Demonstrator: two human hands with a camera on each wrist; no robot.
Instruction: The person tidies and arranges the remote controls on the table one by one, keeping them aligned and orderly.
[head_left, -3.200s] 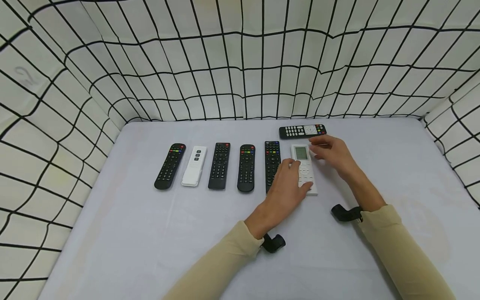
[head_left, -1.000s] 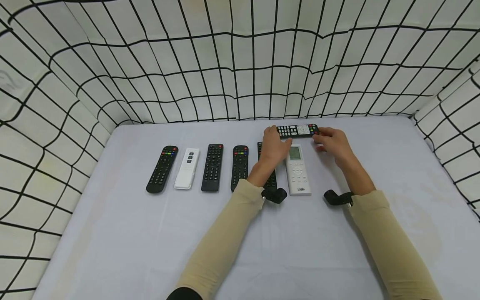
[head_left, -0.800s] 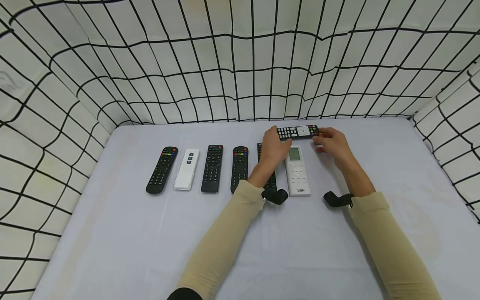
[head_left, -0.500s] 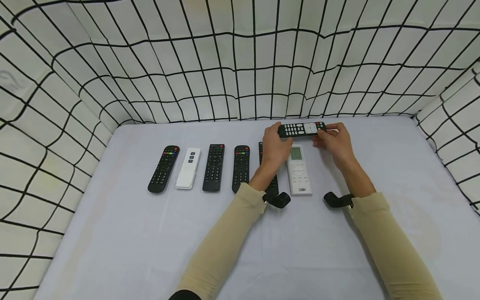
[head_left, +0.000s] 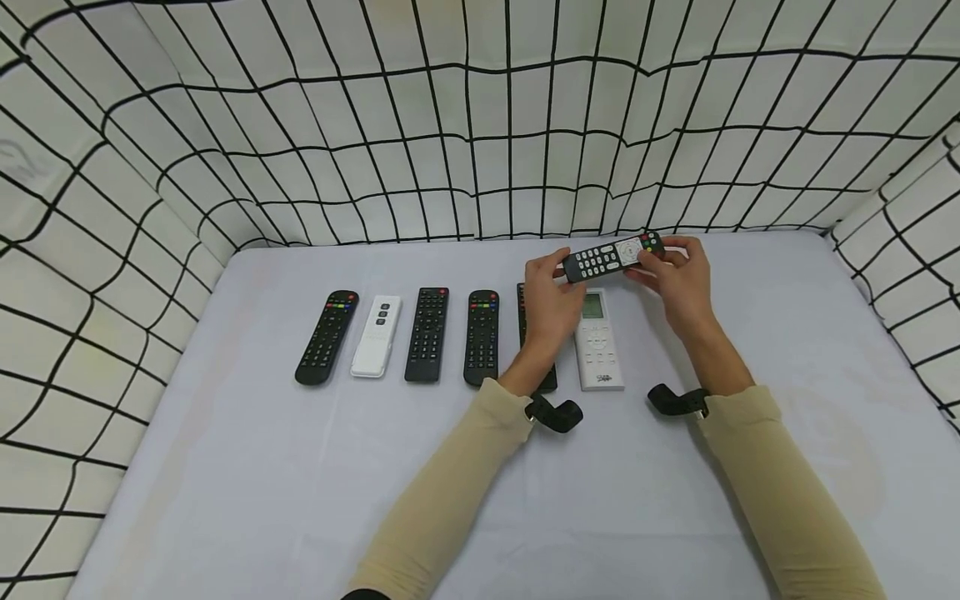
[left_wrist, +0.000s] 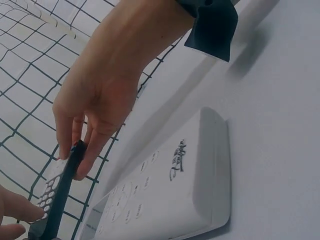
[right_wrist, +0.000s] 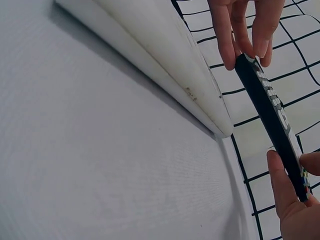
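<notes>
In the head view, both hands hold a black remote control [head_left: 596, 262] with white number keys and coloured buttons. My left hand [head_left: 552, 302] pinches its number-key end; my right hand [head_left: 686, 287] grips the coloured-button end, thumb on its face. Both wrist views show the remote raised off the table and tilted. Below it lies a white air-conditioner remote [head_left: 598, 354] with a grey screen, its top edge near the left fingers. A long black remote [head_left: 547, 382] is mostly covered by my left hand and wrist.
Left of the hands, a row lies on the white tabletop [head_left: 285, 467]: a black remote [head_left: 482, 337], another black remote [head_left: 427, 335], a white remote [head_left: 377, 337] and a slanted black remote [head_left: 327, 337]. Black netting [head_left: 510, 133] over white walls encloses the back and sides.
My hands moved from the white air-conditioner remote to the black remote behind it. That remote has been lifted off the table, its right end now tipped away and up.
</notes>
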